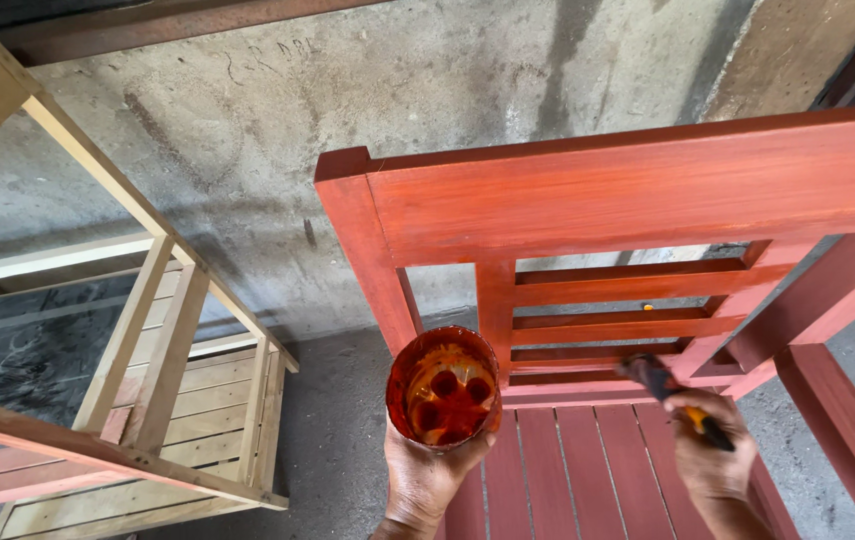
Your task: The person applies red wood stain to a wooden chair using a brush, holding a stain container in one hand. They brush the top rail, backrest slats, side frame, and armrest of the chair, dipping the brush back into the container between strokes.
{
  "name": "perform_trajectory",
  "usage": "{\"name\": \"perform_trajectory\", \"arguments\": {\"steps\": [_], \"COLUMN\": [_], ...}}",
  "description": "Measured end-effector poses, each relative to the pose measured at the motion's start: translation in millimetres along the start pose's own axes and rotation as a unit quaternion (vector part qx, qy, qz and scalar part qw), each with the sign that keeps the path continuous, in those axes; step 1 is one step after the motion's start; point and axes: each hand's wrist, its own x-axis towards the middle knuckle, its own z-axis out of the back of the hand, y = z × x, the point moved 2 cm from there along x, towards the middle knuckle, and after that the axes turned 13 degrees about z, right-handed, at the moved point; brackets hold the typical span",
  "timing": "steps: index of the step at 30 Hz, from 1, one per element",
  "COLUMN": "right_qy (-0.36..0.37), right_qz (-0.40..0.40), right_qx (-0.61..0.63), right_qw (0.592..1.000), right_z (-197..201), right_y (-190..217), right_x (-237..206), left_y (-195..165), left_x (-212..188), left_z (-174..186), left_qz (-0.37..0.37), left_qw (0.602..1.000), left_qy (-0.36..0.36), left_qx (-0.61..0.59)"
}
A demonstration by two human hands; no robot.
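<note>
The paintbrush point(669, 395), its bristles blurred, is touching the lower back slats of the red-stained wooden chair point(637, 200); the right hand point(712, 458) is gripping its handle, fingers closed. The left hand point(427, 475) is cupping a stain-filled cup point(444, 388) (fingers wrapped underneath) just beside the chair's left post. An unpainted wooden frame point(157, 370) is standing well apart, leaving open floor point(337, 430) between.

A round cup point(443, 387) of red stain stands upright; a stained brush point(669, 390) angles onto the red slats.
</note>
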Motion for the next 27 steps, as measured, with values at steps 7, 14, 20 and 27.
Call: {"name": "perform_trajectory", "arguments": {"steps": [7,14,20,27], "right_qy": [-0.220,-0.200,-0.062,0.050], "right_qz": [-0.158,-0.162,-0.239,-0.098], "right_qx": [0.189,0.171,0.253,0.321], "right_qw": [0.944,0.951,0.936,0.941], "right_z": [23.5,-72.6,-119.0,-139.0], "right_y": [-52.2,43.1,117.5,137.7], "right_x": [-2.3,-16.6,-42.6,-61.3], "left_y": [5.8,16.4,15.2,10.6], "left_x": [-3.1,-0.4,-1.7,-4.3], "left_z": [5.0,0.7,2.6,1.3], "left_qz": [0.022,0.004,-0.012,-0.066], "left_qw": [0.998,1.000,0.999,0.998], "left_qy": [0.010,0.002,0.024,-0.001], "left_qx": [-0.052,0.009,-0.034,0.019]}}
